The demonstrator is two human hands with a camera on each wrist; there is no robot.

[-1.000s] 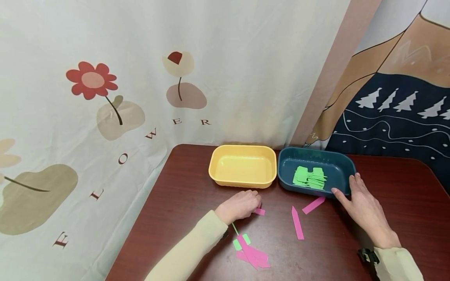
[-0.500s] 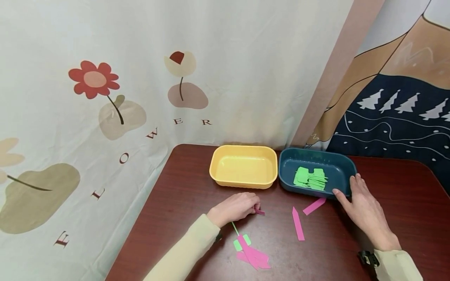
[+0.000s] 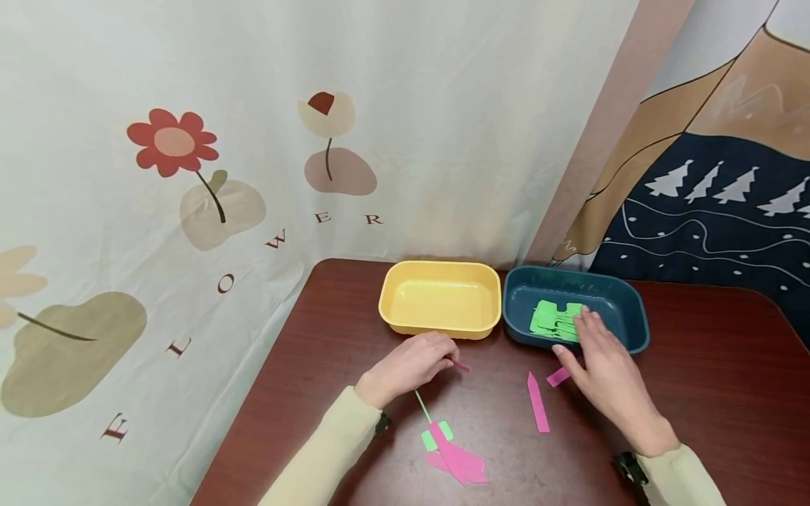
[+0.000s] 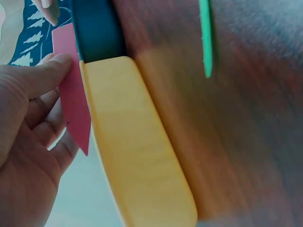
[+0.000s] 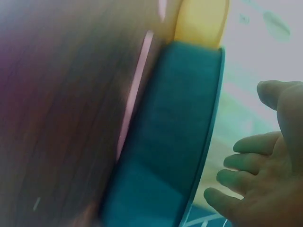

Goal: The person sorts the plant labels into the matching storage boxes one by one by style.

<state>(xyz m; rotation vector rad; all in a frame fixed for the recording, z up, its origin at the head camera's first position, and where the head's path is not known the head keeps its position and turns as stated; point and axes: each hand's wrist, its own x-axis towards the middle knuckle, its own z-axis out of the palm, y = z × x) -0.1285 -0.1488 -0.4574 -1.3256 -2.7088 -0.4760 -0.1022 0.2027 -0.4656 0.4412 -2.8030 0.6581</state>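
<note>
My left hand pinches a pink pointed plant label between thumb and fingers, in front of the yellow bin. My right hand is over the front edge of the dark blue bin, fingers extended and holding nothing; the right wrist view shows it apart from the bin wall. Inside the blue bin lies a heap of green T-shaped plant labels, partly behind the right fingers. Two pink labels lie in front of that bin: one lone label and another label partly covered by the right hand.
Nearer the front, several pink labels overlap a green T-shaped label, its stem pointing towards the left hand. The two bins stand side by side at the back of the brown table, before a printed curtain.
My left hand has lifted the pink label off the table, moving slightly back towards the yellow bin. My right hand has left the blue bin's right corner and shifted left over its front edge.
</note>
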